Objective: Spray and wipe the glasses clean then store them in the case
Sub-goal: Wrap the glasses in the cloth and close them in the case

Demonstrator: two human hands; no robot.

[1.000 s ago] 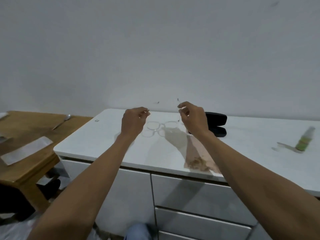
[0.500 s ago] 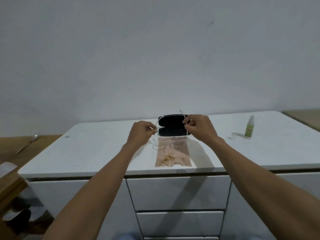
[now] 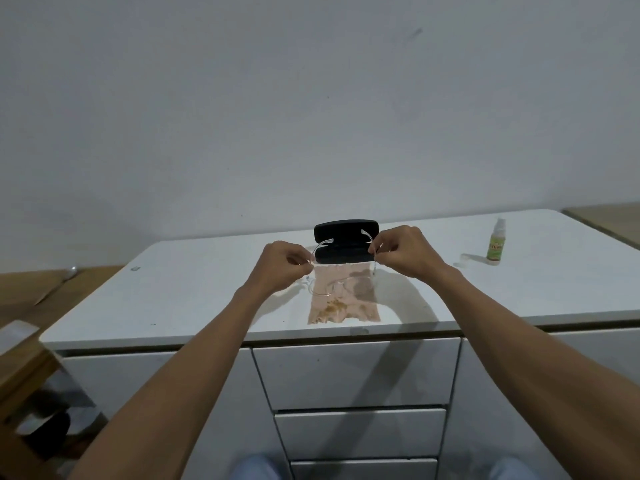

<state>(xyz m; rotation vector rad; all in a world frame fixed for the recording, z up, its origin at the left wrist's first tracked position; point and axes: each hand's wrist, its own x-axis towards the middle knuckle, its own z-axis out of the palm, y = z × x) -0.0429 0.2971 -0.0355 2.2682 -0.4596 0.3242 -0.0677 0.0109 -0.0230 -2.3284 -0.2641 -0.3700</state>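
Clear-framed glasses [image 3: 337,284] held over beige cloth [image 3: 343,306]; left hand [image 3: 282,268] and right hand [image 3: 403,254] pinching thin curved temples. Open black oblong case [image 3: 344,239] at 12 o'clock; green spray bottle [image 3: 496,241] at 2 on glossy white worktop [image 3: 207,292].

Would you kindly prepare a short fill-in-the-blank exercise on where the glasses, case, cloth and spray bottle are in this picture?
1. The clear-framed glasses are held by ____ hands, the left hand and right hand.
2. The black case on the white cabinet stands ____.
3. Under the glasses lies a pinkish ____.
4. The spray bottle stands to the ____ of the case.

Missing words: both; open; cloth; right
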